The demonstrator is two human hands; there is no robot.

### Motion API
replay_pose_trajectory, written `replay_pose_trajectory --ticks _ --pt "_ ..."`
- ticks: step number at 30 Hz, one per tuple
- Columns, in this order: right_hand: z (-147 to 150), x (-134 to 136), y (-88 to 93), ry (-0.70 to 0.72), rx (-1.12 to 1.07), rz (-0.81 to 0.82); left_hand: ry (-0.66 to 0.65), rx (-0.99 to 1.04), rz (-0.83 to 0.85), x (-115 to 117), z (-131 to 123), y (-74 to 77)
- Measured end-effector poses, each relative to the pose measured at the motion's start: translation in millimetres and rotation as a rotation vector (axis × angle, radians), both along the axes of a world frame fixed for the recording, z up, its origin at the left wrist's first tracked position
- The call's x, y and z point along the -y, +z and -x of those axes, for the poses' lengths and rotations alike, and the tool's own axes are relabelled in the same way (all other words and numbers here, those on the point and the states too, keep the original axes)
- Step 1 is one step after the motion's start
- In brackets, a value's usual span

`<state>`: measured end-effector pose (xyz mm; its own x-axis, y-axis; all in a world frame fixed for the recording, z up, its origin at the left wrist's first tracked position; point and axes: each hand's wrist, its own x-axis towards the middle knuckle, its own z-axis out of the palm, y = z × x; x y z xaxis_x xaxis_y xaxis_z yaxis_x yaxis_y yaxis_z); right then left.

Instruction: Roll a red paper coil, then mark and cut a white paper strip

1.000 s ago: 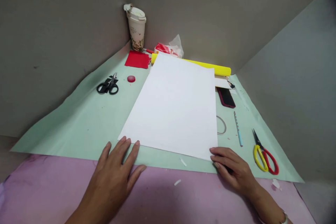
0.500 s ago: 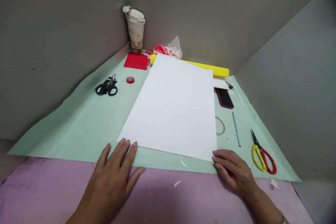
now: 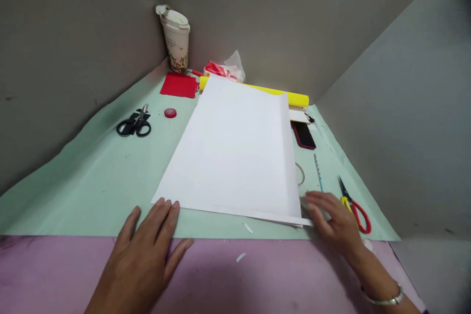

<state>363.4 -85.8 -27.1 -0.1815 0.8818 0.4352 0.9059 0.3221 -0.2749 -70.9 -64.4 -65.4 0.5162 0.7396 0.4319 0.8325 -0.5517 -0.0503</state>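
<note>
A large white paper sheet (image 3: 235, 149) lies on the pale green mat (image 3: 91, 181). A second sheet edge peeks out along its near right side. My left hand (image 3: 147, 248) rests flat with fingers spread, its fingertips just short of the sheet's near left corner. My right hand (image 3: 333, 223) is blurred by motion at the sheet's near right corner, fingers touching the paper edge. I cannot tell whether it grips the paper.
Red-and-yellow scissors (image 3: 355, 203) and a light blue pencil (image 3: 318, 172) lie right of the sheet, beside a wire ring (image 3: 300, 174) and a dark phone (image 3: 303, 134). Black scissors (image 3: 134, 122), a red tape roll (image 3: 170, 113), red paper (image 3: 179, 85), a cup (image 3: 176, 39) and a yellow roll (image 3: 294, 98) sit farther back.
My right hand has moved right and slightly away along the sheet's near right corner, and a lower sheet edge now shows. The view has shifted; my left hand stays flat.
</note>
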Motion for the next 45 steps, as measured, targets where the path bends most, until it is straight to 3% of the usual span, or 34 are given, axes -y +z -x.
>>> replay_pose_trajectory --ticks 2,5,14,18,21,23,24,26,27,29,31,33,36,40,45 --pt "-15.6 -14.4 5.9 -0.301 0.038 0.02 -0.002 -0.005 0.013 0.1 1.0 0.4" --pt "-36.4 -35.1 9.7 -0.509 0.122 0.106 -0.009 -0.003 0.032 -0.1 2.5 0.2" --pt "-45.6 -55.4 8.0 -0.66 0.41 0.432 -0.006 0.003 0.011 -2.1 1.4 1.6" --pt "-49.9 -62.1 2.8 -0.676 0.416 0.453 0.0 -0.003 0.004 -0.1 1.0 3.0" --pt "-50.8 -63.4 11.2 -0.69 0.254 0.338 0.009 -0.002 -0.005 0.6 0.5 2.4" --pt "-42.0 -60.1 27.3 -0.694 -0.07 0.211 0.01 -0.002 -0.003 0.6 0.2 1.7" --pt "-33.3 -57.2 37.8 -0.677 -0.314 0.18 0.01 -0.002 -0.002 0.5 0.0 1.3" --pt "-6.4 -49.7 60.5 -0.486 -0.818 0.191 0.014 0.0 -0.003 0.6 -0.3 1.0" --pt "11.4 -45.6 70.7 -0.324 -1.0 0.262 0.018 0.001 -0.004 0.6 -0.5 1.1" --pt "52.8 -38.5 84.3 0.016 -1.135 0.407 0.024 0.0 -0.006 1.0 -1.0 1.7" --pt "97.2 -33.9 84.9 0.277 -1.105 0.481 0.021 -0.002 -0.013 1.5 -1.6 2.7" --pt "138.2 -33.1 72.3 0.361 -1.045 0.419 0.016 -0.001 -0.025 1.9 -2.1 3.5" --pt "183.0 -39.5 39.2 0.347 -0.777 0.316 0.02 -0.001 -0.02 2.5 -1.9 3.4" --pt "205.0 -54.6 2.7 0.437 -0.344 0.253 0.03 0.007 0.009 3.1 -0.7 2.0" --pt "201.6 -65.4 -9.3 0.503 -0.342 0.29 0.029 0.016 0.012 2.7 -1.2 3.4"
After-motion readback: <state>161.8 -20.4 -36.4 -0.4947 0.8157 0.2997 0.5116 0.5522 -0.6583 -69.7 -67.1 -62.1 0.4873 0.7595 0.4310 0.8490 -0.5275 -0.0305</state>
